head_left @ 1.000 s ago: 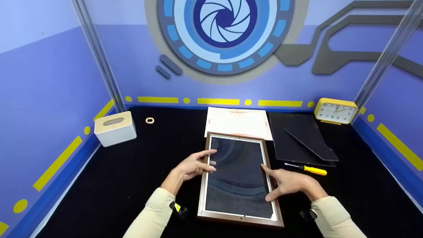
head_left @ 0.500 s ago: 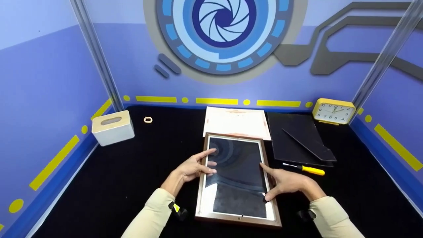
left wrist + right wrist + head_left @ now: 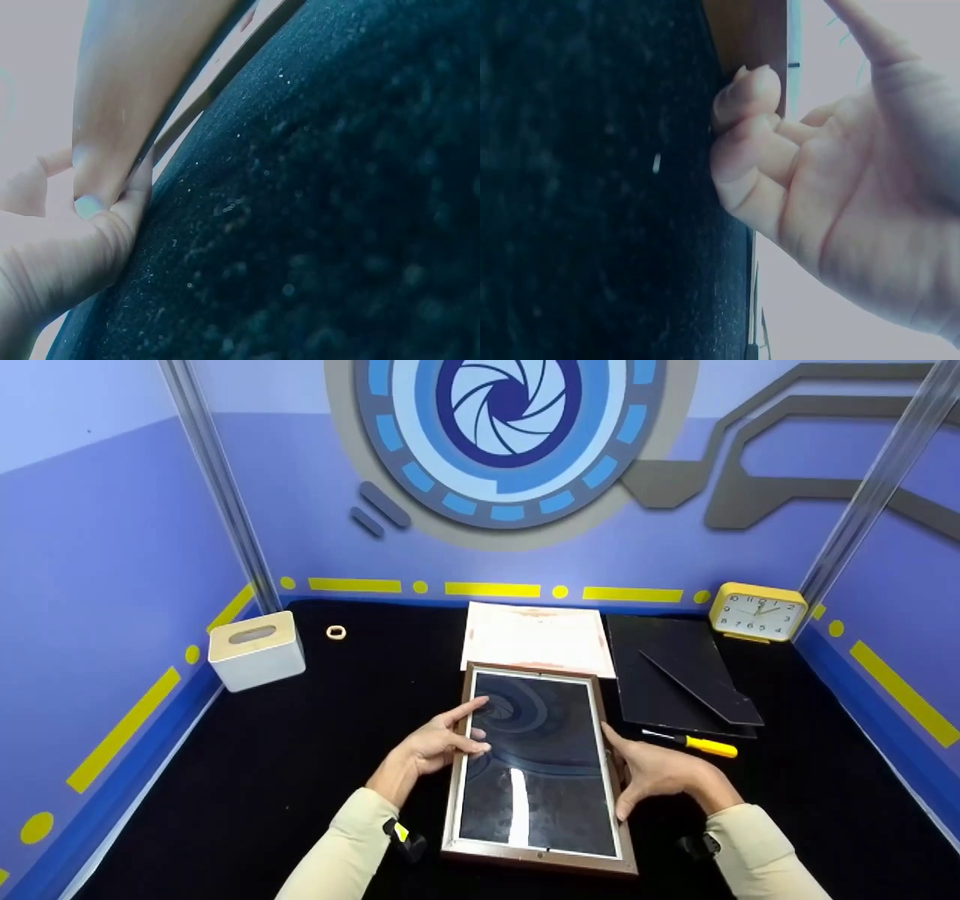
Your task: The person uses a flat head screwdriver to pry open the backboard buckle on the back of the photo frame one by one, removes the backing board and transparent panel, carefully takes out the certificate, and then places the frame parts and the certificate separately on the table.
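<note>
A brown picture frame point(image 3: 540, 858) with a pale inner border lies on the black cloth. A shiny clear pane point(image 3: 547, 720) fills it, with a bright reflection near its lower part. My left hand point(image 3: 431, 746) grips the frame's left side, its thumb and index finger reaching over onto the pane. At the right side, my right hand point(image 3: 652, 769) holds the frame, thumb and index finger along the edge. In the right wrist view, the other fingers point(image 3: 744, 161) curl against the frame's side point(image 3: 754, 34). The left wrist view shows the frame's side point(image 3: 142, 67) between left fingers and thumb.
Behind the frame lies a pale printed sheet point(image 3: 536, 637). Black backing board point(image 3: 656, 682) with its stand flap lies right, beside a yellow-handled screwdriver point(image 3: 709, 746). A yellow clock point(image 3: 757, 613), a tissue box point(image 3: 256, 652) and a small beige ring point(image 3: 336, 633) stand farther out.
My right thumb and index finger have shifted outward from the pane onto the frame's right edge. The reflection on the pane has changed shape. My left hand stays nearly still.
</note>
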The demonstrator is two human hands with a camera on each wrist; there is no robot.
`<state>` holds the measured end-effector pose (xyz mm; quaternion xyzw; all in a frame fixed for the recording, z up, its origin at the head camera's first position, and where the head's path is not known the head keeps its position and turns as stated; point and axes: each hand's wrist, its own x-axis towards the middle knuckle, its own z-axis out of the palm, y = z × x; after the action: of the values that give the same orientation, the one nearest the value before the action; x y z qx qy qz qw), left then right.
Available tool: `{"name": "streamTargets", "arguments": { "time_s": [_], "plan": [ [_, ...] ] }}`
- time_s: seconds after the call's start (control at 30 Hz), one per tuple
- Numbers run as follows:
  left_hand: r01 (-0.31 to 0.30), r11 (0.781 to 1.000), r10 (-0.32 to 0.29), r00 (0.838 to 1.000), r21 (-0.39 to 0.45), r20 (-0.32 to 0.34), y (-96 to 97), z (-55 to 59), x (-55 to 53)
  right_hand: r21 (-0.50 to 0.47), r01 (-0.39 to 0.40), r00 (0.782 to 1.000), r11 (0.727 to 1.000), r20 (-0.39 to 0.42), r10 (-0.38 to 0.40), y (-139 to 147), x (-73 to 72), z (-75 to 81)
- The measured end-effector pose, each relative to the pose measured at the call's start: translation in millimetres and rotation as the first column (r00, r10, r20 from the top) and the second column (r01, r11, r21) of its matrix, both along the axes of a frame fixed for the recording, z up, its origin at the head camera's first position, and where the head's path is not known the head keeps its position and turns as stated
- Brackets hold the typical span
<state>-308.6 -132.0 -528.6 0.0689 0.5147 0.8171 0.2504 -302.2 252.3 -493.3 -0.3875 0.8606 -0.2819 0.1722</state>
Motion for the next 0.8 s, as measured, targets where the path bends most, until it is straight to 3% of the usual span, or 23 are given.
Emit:
{"name": "streamTargets", "arguments": {
  "time_s": [0.23, 0.43, 0.67, 0.8],
  "plan": [
    [-0.008, 1.000, 0.008, 1.000, -0.001, -0.023, 0.1, -2.6, -0.2, -0.034, -0.019, 0.995, 0.999, 0.102, 0.022, 3, -1.0, 1.7],
    [-0.020, 1.000, 0.020, 1.000, -0.022, -0.013, 2.1, -3.1, 1.2, -0.048, -0.048, 0.998, 0.998, 0.024, 0.049, 8, -3.4, -0.8],
    [-0.028, 0.999, 0.028, 1.000, -0.039, -0.013, 3.3, -0.6, 1.9, -0.138, -0.003, 0.996, 0.990, 0.084, 0.015, 13, -2.7, 6.6],
    [-0.036, 0.998, 0.036, 0.999, -0.044, -0.007, 2.6, 0.8, 0.9, -0.149, 0.029, 0.997, 0.988, 0.072, -0.019, 9, -2.4, 9.7]
  ]
}}
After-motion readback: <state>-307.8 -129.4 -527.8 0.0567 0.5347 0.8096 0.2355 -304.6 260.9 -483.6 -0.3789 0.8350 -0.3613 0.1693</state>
